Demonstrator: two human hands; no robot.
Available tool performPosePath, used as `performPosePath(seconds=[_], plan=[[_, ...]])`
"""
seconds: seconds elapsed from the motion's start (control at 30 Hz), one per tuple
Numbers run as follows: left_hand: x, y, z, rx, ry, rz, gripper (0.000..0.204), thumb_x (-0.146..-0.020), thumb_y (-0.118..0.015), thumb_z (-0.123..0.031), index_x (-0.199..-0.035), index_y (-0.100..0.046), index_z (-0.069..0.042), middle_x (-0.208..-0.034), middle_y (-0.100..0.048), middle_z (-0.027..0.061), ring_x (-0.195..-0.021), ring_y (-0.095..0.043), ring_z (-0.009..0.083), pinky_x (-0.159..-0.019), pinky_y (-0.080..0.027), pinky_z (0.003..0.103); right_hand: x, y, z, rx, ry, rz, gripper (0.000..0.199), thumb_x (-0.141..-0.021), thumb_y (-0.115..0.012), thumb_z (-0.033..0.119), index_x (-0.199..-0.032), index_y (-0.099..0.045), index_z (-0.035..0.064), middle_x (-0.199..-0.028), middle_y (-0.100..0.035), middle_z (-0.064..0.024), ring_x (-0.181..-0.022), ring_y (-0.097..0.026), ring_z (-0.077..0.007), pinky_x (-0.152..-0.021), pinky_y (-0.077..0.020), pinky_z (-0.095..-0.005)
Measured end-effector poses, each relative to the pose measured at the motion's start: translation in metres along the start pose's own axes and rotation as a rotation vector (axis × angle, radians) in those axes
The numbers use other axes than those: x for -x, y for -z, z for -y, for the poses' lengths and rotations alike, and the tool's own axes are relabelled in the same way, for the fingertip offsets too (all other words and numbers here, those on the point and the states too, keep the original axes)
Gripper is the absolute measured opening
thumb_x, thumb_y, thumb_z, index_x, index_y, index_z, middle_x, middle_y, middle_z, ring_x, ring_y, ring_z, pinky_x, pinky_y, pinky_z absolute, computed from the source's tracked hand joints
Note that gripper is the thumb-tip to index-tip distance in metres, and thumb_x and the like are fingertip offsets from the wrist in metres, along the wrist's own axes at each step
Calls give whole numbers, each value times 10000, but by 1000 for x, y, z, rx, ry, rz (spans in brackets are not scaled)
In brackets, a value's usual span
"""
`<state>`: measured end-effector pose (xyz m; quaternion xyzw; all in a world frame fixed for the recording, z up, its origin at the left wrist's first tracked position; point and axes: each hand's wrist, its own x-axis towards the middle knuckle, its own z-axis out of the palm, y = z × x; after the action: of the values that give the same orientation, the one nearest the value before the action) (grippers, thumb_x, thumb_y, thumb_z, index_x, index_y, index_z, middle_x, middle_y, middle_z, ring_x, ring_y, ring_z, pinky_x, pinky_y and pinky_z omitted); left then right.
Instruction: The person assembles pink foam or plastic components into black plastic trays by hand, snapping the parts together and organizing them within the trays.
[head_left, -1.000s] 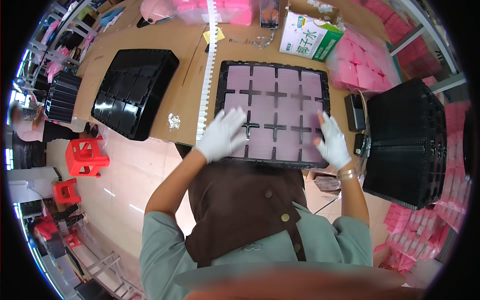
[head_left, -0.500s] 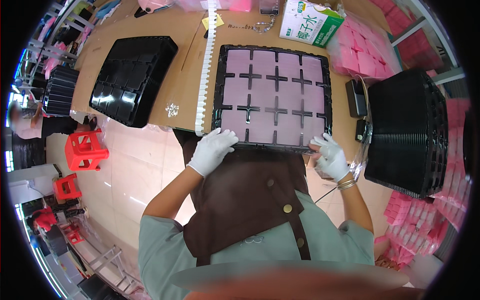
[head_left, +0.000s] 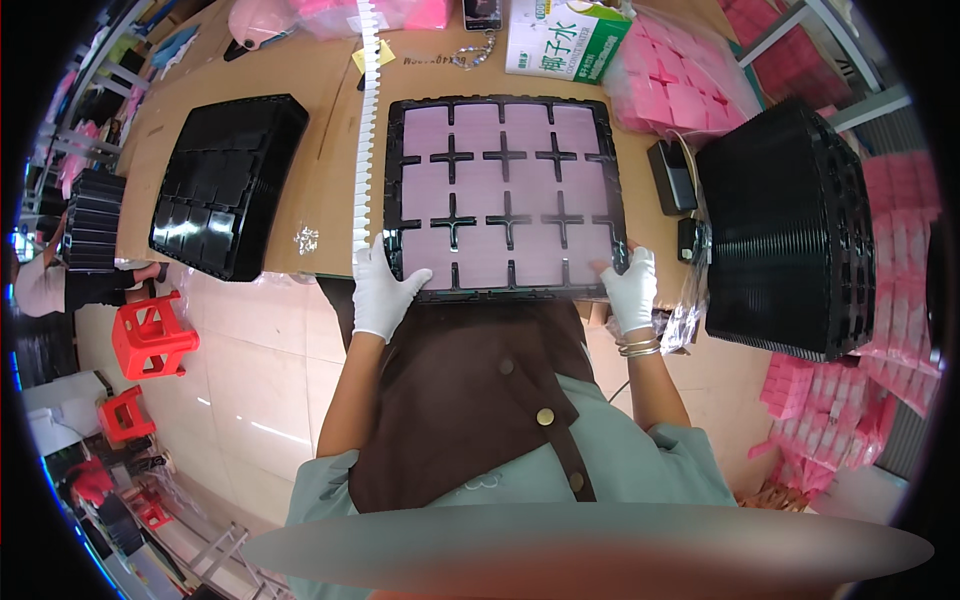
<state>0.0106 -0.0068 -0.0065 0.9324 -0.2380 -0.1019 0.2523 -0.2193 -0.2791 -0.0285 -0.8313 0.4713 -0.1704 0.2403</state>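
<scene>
A black plastic tray (head_left: pixel 505 295) with cross-shaped dividers lies before me at the near edge of the cardboard-covered table. Flat pale-pink sheet or blocks (head_left: pixel 480 180) show in its compartments. My left hand (head_left: pixel 382 295), white-gloved, grips the tray's near left corner, thumb over the front rim and fingers along the side. At the near right corner my right hand (head_left: pixel 632 290), gloved too with a fingertip bare, holds the tray from the side. Fingers beneath the rim are hidden. A white toothed strip (head_left: pixel 367 140) runs along the tray's left side.
On the left sits a stack of black trays (head_left: pixel 225 185); a taller stack (head_left: pixel 785 235) stands on the right. Behind are a green-white carton (head_left: pixel 565 40) and bagged pink blocks (head_left: pixel 680 80). A black power adapter (head_left: pixel 672 178) with cables lies right of the tray. Red stools (head_left: pixel 155 335) stand left.
My hands have moved from the tray's front edge to its left and right sides near the corners. The whole view has shifted, with the table appearing further left.
</scene>
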Motion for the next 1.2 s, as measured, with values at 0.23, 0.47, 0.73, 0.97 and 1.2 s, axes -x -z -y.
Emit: performPosePath(seconds=[0.23, 0.47, 0.73, 0.97, 1.2], plan=[[-3, -10, 19, -9, -75, 60, 904, -736, -770, -322, -1386, -290, 84, -1260, -438, 273, -1204, -405, 419, -1027, -354, 446, -2, -14, -15, 11, -4, -92, 556, -690, -808, 357, -1028, -562, -10, -978, -608, -173, -861, -623, -346, -758, -502, -418], [-12, -2, 22, 11, -83, 141, 907, -735, -750, -252, -1417, -246, 69, -1260, -427, 292, -1197, -423, 422, -1034, -359, 421, -8, -13, -14, 37, 3, -34, 757, -569, -871, 418, -1084, -530, -19, -1007, -604, -176, -881, -627, -341, -777, -500, -413], [-15, 9, 35, 176, -179, 189, 905, -720, -761, -256, -1403, -277, 90, -1227, -459, 283, -1178, -453, 403, -1014, -387, 402, -10, -23, -25, 42, 86, -111, 554, -786, -737, 405, -1061, -525, -26, -976, -584, -176, -849, -605, -337, -755, -482, -426], [-11, -5, 13, 12, 9, 80, 865, -736, -764, -313, -1383, -326, 58, -1196, -478, 253, -1144, -469, 398, -982, -403, 418, -7, -22, -17, -11, 53, -145, 513, -761, -768, 345, -1054, -544, -12, -922, -606, -158, -813, -610, -318, -755, -481, -414], [-1, 16, 21, 827, 128, -57, 594, -842, -677, -277, -1278, -455, 61, -1070, -549, 135, -1017, -538, 228, -901, -433, 342, 11, 17, 13, -660, 32, -155, 580, -721, -836, 265, -1112, -527, -32, -946, -590, -72, -837, -579, -193, -776, -472, -335]])
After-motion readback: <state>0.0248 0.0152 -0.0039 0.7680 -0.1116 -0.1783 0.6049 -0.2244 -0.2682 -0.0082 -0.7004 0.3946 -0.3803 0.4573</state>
